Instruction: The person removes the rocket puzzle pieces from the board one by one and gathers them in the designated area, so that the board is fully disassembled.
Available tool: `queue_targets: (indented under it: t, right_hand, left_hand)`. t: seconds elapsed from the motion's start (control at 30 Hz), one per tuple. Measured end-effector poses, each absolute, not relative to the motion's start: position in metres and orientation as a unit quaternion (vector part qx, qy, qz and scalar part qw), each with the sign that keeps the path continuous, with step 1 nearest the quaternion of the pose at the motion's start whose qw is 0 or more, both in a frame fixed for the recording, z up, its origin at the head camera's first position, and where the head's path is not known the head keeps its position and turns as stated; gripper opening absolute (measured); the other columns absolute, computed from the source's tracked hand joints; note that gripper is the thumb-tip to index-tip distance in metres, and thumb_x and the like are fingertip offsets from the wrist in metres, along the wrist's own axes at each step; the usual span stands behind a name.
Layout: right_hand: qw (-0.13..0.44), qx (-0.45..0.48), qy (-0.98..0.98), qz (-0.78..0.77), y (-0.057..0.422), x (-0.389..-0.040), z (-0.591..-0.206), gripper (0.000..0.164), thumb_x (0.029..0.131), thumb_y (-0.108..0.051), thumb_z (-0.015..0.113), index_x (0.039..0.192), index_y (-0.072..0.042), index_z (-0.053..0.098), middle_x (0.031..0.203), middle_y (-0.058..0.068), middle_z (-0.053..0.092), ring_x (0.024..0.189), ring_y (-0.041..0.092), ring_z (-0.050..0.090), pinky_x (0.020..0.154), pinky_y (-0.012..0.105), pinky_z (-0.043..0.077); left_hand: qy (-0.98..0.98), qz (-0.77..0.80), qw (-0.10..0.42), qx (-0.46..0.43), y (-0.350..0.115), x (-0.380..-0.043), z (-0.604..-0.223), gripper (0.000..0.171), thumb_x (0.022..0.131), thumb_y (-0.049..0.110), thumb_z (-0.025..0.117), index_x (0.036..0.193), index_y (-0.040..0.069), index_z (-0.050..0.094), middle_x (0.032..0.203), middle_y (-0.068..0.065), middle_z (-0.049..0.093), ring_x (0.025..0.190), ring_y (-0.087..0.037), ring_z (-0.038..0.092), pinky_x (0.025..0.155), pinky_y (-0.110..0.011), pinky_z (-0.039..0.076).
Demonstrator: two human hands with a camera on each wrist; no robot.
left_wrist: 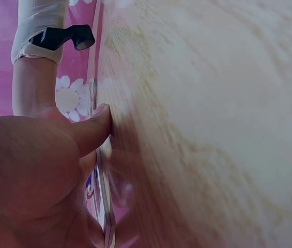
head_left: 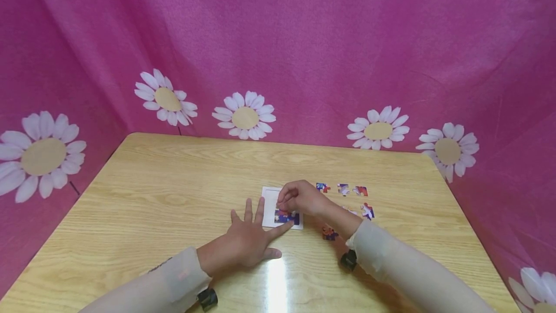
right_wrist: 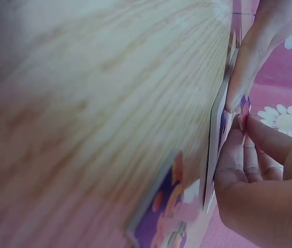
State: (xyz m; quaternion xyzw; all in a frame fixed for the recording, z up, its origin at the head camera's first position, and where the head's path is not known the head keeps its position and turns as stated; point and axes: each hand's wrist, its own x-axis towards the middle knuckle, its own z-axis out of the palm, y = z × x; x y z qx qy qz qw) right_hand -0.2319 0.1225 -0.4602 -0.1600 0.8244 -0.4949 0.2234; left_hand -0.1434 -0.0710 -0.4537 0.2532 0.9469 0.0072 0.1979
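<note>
A white puzzle tray lies on the table between the hands, with joined dark blue and red puzzle pieces along its near part. My left hand is spread with straight fingers, its index fingertip at the tray's near right corner and other fingertips by the left edge. Over the tray, my right hand pinches a small puzzle piece between thumb and fingertips. That piece stands tilted just above the tray in the right wrist view. The right hand hides part of the tray in the head view.
Several loose puzzle pieces lie right of the tray, some partly behind the right forearm. One orange and purple piece lies nearest the front. The wooden table meets a pink curtain with daisies at the back.
</note>
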Motion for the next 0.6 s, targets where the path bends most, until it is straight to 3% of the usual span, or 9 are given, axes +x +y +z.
queue_targets:
  t: [0.6]
  right_hand:
    - [0.218, -0.146, 0.805, -0.532, 0.135, -0.234, -0.46, 0.009, 0.092, 0.005, 0.071, 0.1, 0.006, 0.072, 0.093, 0.015, 0.077, 0.082, 0.014, 0.072, 0.082, 0.031, 0.059]
  left_hand:
    - [0.948, 0.006, 0.186, 0.258, -0.071, -0.142, -0.456, 0.066, 0.097, 0.074, 0.043, 0.158, 0.059, 0.022, 0.167, -0.033, 0.007, 0.148, -0.065, 0.008, 0.102, -0.085, 0.026]
